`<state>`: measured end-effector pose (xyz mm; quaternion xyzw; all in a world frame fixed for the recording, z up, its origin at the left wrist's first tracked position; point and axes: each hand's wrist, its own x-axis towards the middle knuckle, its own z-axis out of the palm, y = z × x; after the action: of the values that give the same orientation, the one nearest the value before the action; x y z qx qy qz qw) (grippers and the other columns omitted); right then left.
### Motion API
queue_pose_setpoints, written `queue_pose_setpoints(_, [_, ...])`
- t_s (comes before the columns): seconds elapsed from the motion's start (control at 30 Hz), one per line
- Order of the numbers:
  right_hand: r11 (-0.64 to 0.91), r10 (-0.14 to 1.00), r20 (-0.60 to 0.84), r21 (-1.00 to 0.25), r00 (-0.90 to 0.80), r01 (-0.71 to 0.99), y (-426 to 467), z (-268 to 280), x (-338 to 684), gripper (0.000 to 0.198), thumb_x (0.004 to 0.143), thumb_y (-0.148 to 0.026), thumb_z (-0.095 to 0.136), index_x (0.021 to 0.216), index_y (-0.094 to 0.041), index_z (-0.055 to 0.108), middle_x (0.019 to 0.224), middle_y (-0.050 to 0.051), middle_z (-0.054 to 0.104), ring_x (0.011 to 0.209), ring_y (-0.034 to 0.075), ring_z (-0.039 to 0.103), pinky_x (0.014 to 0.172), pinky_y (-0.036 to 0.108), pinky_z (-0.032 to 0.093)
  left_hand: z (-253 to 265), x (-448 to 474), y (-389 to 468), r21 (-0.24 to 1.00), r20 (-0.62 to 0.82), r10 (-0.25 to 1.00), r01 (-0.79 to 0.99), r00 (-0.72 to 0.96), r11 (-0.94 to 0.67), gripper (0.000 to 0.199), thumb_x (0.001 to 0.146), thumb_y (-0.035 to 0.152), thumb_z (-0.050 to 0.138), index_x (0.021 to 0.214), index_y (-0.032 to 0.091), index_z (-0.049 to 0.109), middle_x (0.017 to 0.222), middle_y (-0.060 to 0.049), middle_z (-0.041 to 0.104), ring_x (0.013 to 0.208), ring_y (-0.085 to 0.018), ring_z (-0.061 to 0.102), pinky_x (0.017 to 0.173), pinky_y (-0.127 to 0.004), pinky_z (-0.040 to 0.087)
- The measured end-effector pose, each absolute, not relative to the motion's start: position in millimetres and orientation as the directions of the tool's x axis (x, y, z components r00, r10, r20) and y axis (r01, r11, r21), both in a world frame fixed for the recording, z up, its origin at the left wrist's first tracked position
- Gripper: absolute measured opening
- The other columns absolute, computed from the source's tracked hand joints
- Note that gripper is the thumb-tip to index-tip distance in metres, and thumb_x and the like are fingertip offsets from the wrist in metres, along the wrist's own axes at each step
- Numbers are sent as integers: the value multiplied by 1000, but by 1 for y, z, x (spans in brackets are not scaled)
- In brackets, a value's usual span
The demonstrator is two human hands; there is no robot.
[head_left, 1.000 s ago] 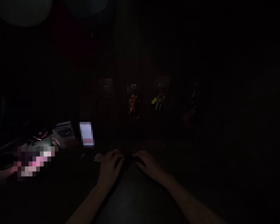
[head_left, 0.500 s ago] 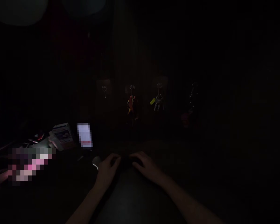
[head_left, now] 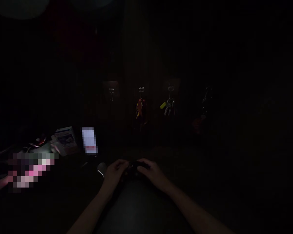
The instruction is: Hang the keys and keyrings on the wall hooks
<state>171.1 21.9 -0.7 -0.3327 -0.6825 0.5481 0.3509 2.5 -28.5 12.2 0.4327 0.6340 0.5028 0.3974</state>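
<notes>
The scene is very dark. My left hand [head_left: 114,174] and my right hand [head_left: 152,174] are side by side at the lower middle, fingers curled and thumbs facing each other. Between them is a small dark object [head_left: 132,172] with a faint glint on top, gripped from both sides; its kind and outline are lost in the dark. Just left of my left hand lies a pale rounded object [head_left: 102,168] with a bright edge. Below the hands, a dim grey surface [head_left: 136,208] shows between my forearms.
A phone-like lit screen [head_left: 90,139], pixelated, stands left of my hands beside a small box [head_left: 67,139]. Farther left is a pixelated pink bright patch [head_left: 36,170]. Ahead hang keys with a yellow tag [head_left: 163,105], an orange item [head_left: 140,108] and a hook [head_left: 111,91].
My hands have drawn slightly closer together, and the dark object between them now shows a glint. The view has shifted slightly, so the hanging things sit a little farther right.
</notes>
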Motion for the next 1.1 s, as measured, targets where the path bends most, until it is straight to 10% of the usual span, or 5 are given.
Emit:
queue_pose_setpoints(0.2, [-81,846,24,-981,-532,-174,25,-2,163,32,73,-45,62,87,-15,60,63,1,65,55,14,62,56,27,48,3,-4,-24,983,-47,967,159,-250,89,37,76,48,50,87,17,67,71,-1,67,62,-15,60,46,-21,41])
queue_pose_setpoints(0.4, [-184,838,6,-938,-546,-294,27,-3,161,34,71,-44,65,83,-14,57,63,3,66,53,15,63,50,24,46,4,-3,-26,977,54,987,213,-155,-20,40,83,45,42,97,18,67,95,-6,69,95,-21,62,85,-33,47])
queue_pose_setpoints(0.83, [-119,868,-18,-978,-496,-173,24,5,164,44,74,-55,55,92,-15,55,52,-1,63,41,14,59,41,22,42,15,6,-30,922,128,970,385,-207,-40,21,73,40,54,74,21,64,79,-1,68,82,-21,62,79,-32,45])
queue_pose_setpoints(1.1, [-155,879,-59,-974,-473,-166,33,-6,164,49,71,-60,54,89,-14,54,45,-1,61,34,12,54,36,19,36,26,5,-35,984,17,973,175,-230,24,25,76,42,52,74,20,63,77,-1,65,81,-20,61,72,-28,46])
